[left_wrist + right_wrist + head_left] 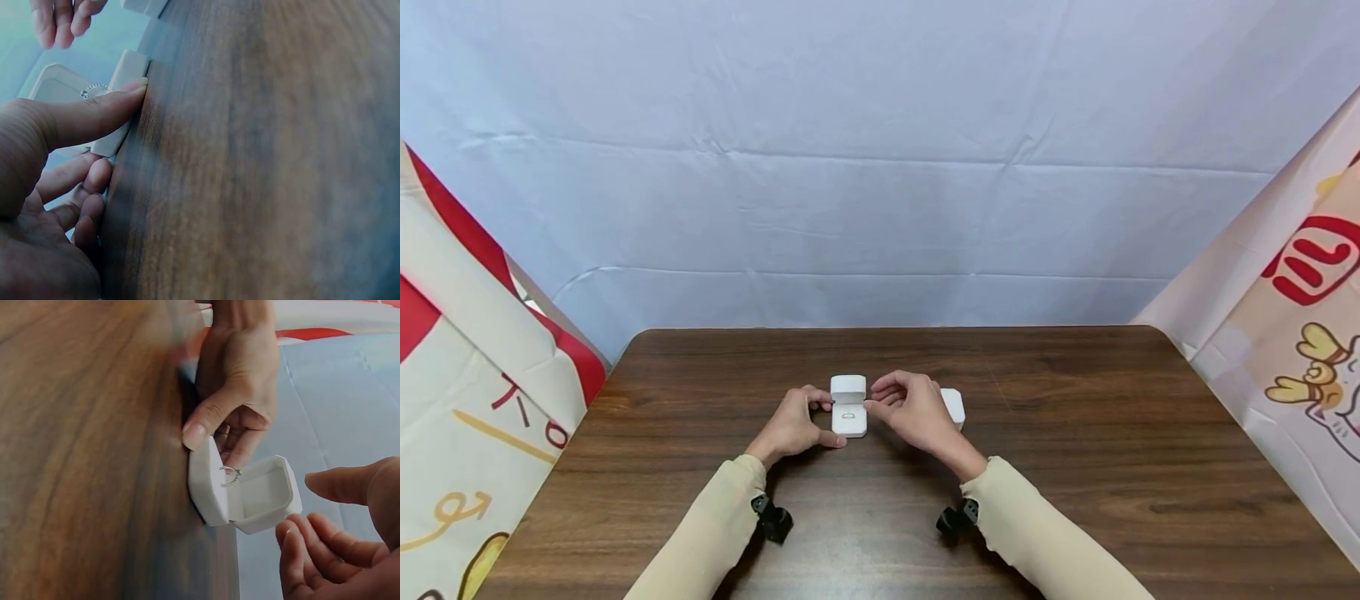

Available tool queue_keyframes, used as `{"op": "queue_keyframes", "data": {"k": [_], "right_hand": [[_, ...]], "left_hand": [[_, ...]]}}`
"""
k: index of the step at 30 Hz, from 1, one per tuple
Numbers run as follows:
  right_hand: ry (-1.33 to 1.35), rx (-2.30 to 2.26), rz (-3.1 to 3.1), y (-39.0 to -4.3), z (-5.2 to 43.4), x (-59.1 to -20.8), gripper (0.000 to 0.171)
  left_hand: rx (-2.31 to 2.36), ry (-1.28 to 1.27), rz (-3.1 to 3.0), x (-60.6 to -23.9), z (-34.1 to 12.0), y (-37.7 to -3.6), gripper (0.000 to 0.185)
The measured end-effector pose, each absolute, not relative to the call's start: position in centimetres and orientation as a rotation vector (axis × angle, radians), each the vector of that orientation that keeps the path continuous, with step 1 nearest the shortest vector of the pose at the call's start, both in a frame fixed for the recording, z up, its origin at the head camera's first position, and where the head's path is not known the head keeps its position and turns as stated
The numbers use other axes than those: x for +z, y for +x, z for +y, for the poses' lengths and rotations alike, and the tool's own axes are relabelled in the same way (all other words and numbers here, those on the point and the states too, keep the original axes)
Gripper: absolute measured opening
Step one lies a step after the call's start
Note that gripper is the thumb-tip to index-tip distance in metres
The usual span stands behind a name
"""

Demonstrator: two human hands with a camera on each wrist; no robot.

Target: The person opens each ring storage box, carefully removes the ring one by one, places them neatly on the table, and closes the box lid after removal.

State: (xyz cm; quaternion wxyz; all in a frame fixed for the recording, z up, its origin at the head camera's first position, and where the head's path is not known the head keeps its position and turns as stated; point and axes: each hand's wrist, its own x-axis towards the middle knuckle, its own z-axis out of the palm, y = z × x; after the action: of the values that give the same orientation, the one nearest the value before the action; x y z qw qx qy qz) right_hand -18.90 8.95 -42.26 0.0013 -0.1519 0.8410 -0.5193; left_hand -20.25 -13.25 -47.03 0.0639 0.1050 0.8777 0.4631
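A small white ring box [849, 428] stands on the table with its lid [269, 492] raised. Seated in its base is a silver ring [231, 475] with small stones along the band. My left hand [796, 423] holds the base, thumb at the front corner and the other fingers curled by its left side. On the opposite side hovers my right hand [917, 408], its fingers loosely bent near the lid and nothing held; the left wrist view shows it apart from the box. Partly hidden behind the right hand is a second white box [954, 406].
The brown wooden table [1075, 467] reaches back to a pale hanging cloth [865, 217]. Printed cloths hang at the left [482, 400] and right [1300, 333] edges. Black camera straps [772, 518] sit at both wrists.
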Motion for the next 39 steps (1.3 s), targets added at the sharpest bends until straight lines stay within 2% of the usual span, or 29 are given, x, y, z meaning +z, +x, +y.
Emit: {"op": "queue_keyframes", "data": {"k": [10, 39], "right_hand": [[-0.633, -1.499, 2.742, -18.6, 7.9, -43.8, 0.010], [-0.509, -1.356, 2.776, -19.5, 6.1, -45.2, 0.007]], "left_hand": [[1.406, 0.336, 2.655, -47.1, -13.3, -20.4, 0.051], [1.432, 0.379, 2.643, -47.2, -13.3, -20.3, 0.050]]}}
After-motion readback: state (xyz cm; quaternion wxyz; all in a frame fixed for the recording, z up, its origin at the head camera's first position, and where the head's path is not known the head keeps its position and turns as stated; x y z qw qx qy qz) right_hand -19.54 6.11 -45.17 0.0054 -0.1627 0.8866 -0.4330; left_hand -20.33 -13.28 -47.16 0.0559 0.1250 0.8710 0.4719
